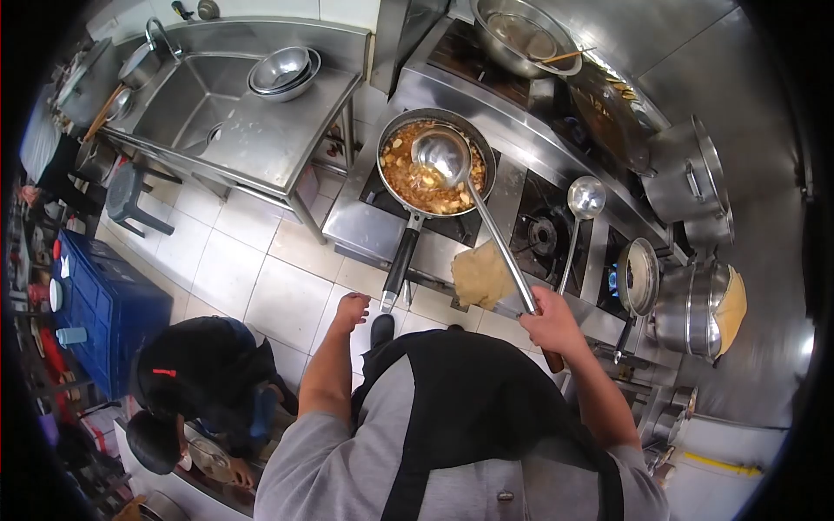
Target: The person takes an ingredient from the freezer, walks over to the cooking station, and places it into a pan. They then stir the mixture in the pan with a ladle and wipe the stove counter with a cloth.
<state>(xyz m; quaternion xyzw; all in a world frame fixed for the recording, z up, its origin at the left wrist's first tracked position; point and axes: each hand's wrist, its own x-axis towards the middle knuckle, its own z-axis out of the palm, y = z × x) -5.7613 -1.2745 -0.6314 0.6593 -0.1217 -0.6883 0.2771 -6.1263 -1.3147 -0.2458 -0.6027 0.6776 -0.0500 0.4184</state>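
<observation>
A steel pan (391,130) full of orange-brown chunky food sits on the stove, its black handle (400,263) pointing toward me. My right hand (549,323) grips the long handle of a ladle (441,154); the ladle's bowl hovers over the food in the pan. My left hand (350,310) hangs loosely curled and empty just left of the pan handle's end, not touching it. I wear a grey shirt with a black apron.
A second ladle (584,200) rests on the burner (543,234), beside a beige cloth (480,274). Pots (691,304) stand at right, a sink (195,104) with steel bowls (282,71) at left. A person in black (195,373) crouches lower left by a blue crate (109,304).
</observation>
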